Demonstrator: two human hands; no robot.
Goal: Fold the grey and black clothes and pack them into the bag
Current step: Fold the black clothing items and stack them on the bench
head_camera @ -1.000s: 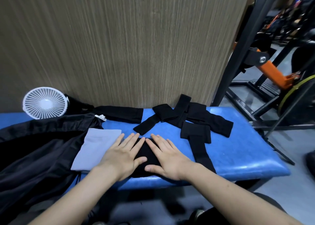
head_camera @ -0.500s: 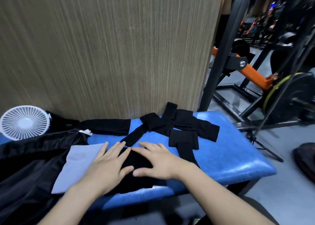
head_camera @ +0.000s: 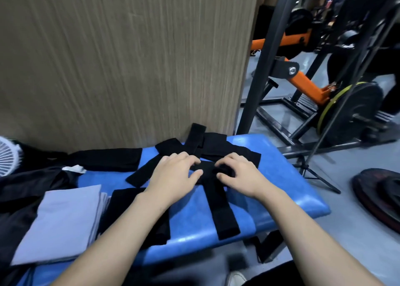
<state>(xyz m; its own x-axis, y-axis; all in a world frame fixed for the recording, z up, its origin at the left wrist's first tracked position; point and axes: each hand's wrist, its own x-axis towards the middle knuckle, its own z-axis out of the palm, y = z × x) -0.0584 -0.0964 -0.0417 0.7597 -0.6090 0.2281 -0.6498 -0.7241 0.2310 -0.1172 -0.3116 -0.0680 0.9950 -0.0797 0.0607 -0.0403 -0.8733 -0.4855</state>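
Note:
Several black cloth pieces (head_camera: 218, 147) lie crossed in a pile at the far end of the blue bench (head_camera: 281, 190). My left hand (head_camera: 173, 175) and my right hand (head_camera: 240, 173) rest on the pile's near side, fingers curled and pinching one long black piece (head_camera: 225, 216) that runs toward the bench's front edge. A folded grey cloth (head_camera: 65, 220) lies at the left, and a folded black cloth (head_camera: 123, 203) sits beside it, partly under my left forearm. The black bag (head_camera: 21, 188) spreads over the bench's left end.
A wood-grain wall panel (head_camera: 129, 69) stands right behind the bench. A white fan (head_camera: 6, 158) peeks in at the left edge. Gym rack posts (head_camera: 266, 69), an orange machine arm (head_camera: 307, 84) and a weight plate (head_camera: 381, 199) on the floor stand to the right.
Both hands left the folded black cloth and moved up and right to the pile, where their fingers closed on a long black piece. The view swung right.

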